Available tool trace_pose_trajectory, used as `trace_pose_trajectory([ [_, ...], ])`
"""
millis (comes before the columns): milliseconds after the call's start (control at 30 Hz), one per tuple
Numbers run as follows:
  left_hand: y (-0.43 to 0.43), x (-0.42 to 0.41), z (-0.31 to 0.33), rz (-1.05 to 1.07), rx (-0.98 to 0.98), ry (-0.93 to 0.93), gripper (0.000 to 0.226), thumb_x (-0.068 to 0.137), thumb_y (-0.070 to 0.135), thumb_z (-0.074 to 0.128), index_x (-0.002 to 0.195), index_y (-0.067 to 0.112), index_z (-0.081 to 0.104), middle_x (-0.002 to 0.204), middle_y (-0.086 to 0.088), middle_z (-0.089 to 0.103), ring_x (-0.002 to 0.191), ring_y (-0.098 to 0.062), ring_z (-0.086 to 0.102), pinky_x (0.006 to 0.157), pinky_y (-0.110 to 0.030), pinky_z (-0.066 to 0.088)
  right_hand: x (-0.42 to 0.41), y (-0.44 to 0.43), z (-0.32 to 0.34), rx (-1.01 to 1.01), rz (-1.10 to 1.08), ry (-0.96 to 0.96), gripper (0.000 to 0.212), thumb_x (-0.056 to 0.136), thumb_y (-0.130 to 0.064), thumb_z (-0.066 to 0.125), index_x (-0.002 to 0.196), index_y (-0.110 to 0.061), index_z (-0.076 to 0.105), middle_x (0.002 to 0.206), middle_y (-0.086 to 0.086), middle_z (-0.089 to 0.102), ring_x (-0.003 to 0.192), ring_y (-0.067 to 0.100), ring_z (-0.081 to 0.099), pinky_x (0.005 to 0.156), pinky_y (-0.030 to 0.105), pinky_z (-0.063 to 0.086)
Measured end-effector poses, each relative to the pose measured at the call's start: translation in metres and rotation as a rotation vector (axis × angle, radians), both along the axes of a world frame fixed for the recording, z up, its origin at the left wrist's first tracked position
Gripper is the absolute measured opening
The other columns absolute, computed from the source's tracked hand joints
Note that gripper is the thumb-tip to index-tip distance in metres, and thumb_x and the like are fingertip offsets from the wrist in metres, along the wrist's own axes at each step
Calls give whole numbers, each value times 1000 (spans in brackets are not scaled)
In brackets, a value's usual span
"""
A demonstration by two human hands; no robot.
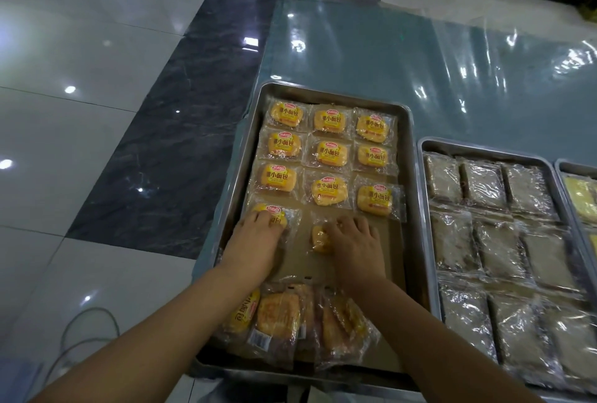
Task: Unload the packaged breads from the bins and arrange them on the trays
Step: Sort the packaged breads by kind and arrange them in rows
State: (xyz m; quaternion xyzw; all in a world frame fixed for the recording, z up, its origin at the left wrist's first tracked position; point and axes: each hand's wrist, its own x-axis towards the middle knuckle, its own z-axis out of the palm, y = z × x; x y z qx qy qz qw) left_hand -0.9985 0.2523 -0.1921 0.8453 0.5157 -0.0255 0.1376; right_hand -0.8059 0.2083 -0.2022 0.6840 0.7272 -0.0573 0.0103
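Note:
A metal tray [412, 157] lined with brown paper holds several packaged yellow breads [329, 153] laid in rows of three. My left hand [255, 238] lies flat on a packaged bread [274, 213] at the left end of the fourth row. My right hand [355, 238] presses on another packaged bread [319, 239] in the middle of that row, fingers spread over it. A loose heap of packaged breads [277, 318] sits at the tray's near end, under my forearms.
A second metal tray [429, 144] to the right is filled with clear-wrapped brownish breads [484, 186]. A third tray [563, 165] with yellow items shows at the right edge. The table is covered in shiny plastic film [420, 57]. A cable [80, 331] lies on the tiled floor, left.

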Motion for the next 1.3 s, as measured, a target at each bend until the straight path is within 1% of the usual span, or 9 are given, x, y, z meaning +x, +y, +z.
trace_pose_trajectory([
  [167, 3, -1, -1, -12, -44, -12, 55, 85, 3, 49, 138, 19, 44, 139, -8, 39, 129, -25, 31, 102, -38, 36, 3, 11, -1, -45, 33, 116, 56, 76, -19, 69, 127, -26, 47, 128, 6, 46, 118, 25, 39, 95, 37, 41],
  [333, -4, -1, 4, -75, -3, -88, 41, 87, 22, 55, 127, 23, 54, 121, 0, 52, 116, -18, 38, 96, -32, 36, 14, 6, 6, -18, -75, 316, 49, 85, -6, 58, 131, -18, 49, 132, 2, 46, 124, 20, 41, 98, 30, 41],
  [567, -24, 30, 10, -350, -147, -205, 47, 84, 36, 61, 129, 33, 50, 115, 7, 52, 110, -13, 38, 88, -28, 33, 53, -42, 27, -148, -382, 550, 14, 87, -15, 61, 91, -28, 62, 85, -13, 60, 80, 5, 59, 65, 15, 42],
  [800, -42, 71, 4, -626, -176, -145, 57, 84, 18, 60, 135, 34, 43, 123, 2, 47, 113, -17, 41, 86, -33, 40, 63, -81, 28, -332, -522, 693, 10, 89, -20, 60, 91, -30, 61, 85, -13, 63, 84, 6, 61, 78, 27, 53],
  [933, -40, 81, 7, -476, -463, -281, 58, 77, 13, 65, 128, 34, 47, 115, 7, 52, 105, -10, 49, 86, -30, 46, 64, -84, 30, -414, -501, 733, 17, 85, -23, 65, 100, -29, 59, 94, -14, 57, 91, 6, 58, 75, 19, 49],
  [1033, -37, 88, 8, -292, -543, -333, 51, 79, 8, 62, 123, 31, 50, 112, 10, 55, 101, -8, 53, 84, -27, 48, 64, -91, 29, -484, -321, 601, 57, 71, -35, 76, 121, -26, 51, 113, -10, 46, 104, 8, 48, 88, 26, 46],
  [1100, -37, 94, 9, -226, -581, -339, 53, 80, 3, 59, 125, 30, 50, 110, 11, 55, 99, -7, 54, 83, -26, 49, 65, -93, 29, -475, -241, 555, 71, 67, -39, 78, 128, -26, 45, 119, -7, 43, 107, 10, 45, 90, 28, 45],
  [1200, -35, 103, 10, -136, -604, -394, 54, 80, -1, 56, 125, 28, 53, 110, 13, 56, 102, -7, 54, 86, -28, 49, 72, -87, 33, -429, -316, 702, 46, 74, -26, 75, 116, -22, 55, 111, -3, 59, 99, 13, 57, 87, 34, 52],
  [1300, -33, 112, 12, -115, -506, -406, 42, 82, 9, 59, 119, 29, 58, 112, 11, 58, 102, -8, 54, 86, -29, 48, 90, -72, 44, -413, -558, 1076, 18, 82, -3, 64, 100, -3, 60, 95, 13, 66, 83, 22, 63, 72, 37, 54],
])
